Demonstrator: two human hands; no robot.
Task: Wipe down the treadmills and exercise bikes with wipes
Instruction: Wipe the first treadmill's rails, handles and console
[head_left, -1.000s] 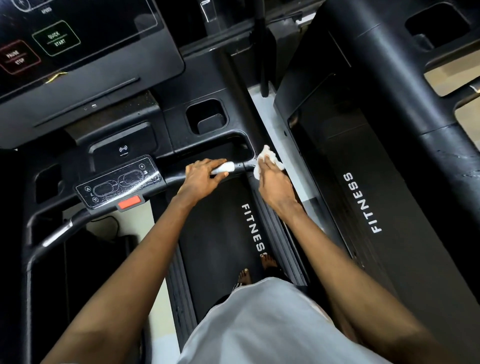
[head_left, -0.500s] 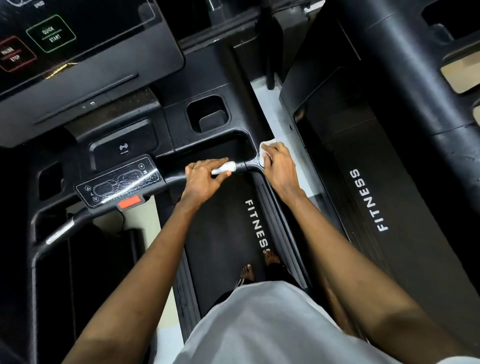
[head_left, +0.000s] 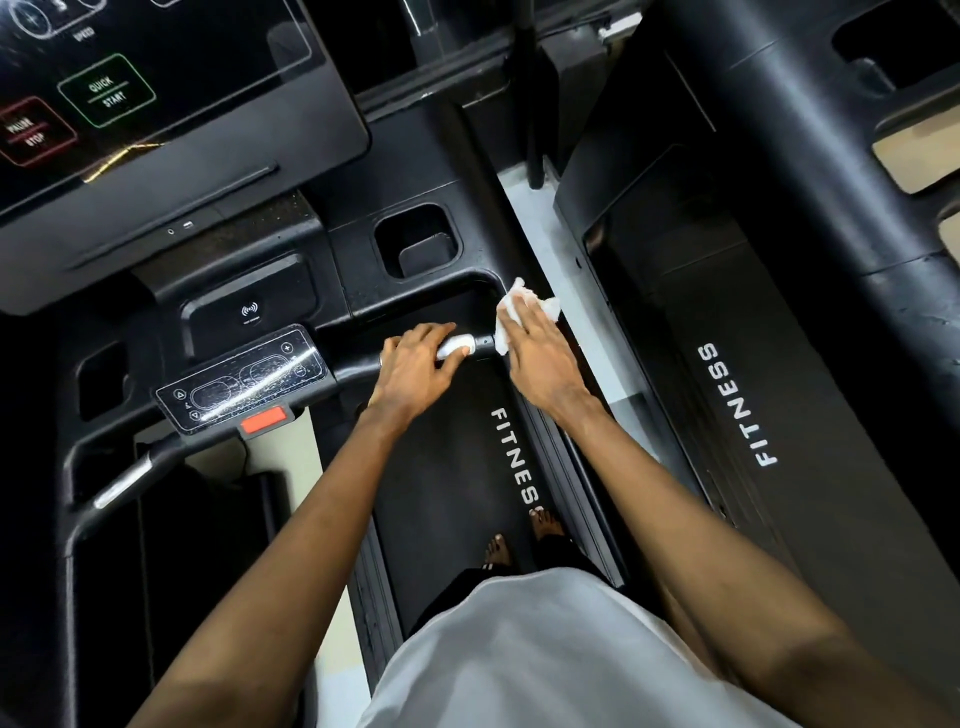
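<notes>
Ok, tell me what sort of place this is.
Most likely a gym. The near treadmill belt and the neighbouring belt both read FITNESS, and the console shows QUICK START and PAUSE STOP buttons.

Console screen (head_left: 156, 78), 10 o'clock: glossy black panel, glass-like, reflective.
Control pad (head_left: 244, 382), 9 o'clock: glossy face, streaky smeared sheen.
Stop button (head_left: 263, 420): red plastic, smooth.
Console tray (head_left: 415, 244), 12 o'clock: black plastic, matt, finely speckled.
Handlebar (head_left: 358, 370): black, matt.
Sensor sleeve (head_left: 457, 347), centre: silver, shiny, metal look.
Wipe (head_left: 524, 312), 1 o'clock of sleeve: white, thin, crumpled; paper or cloth, cannot tell.
Belt (head_left: 441, 467), 6 o'clock: matt black, fine grain.
Shirt (head_left: 545, 649): pale grey cloth, smooth.
</notes>
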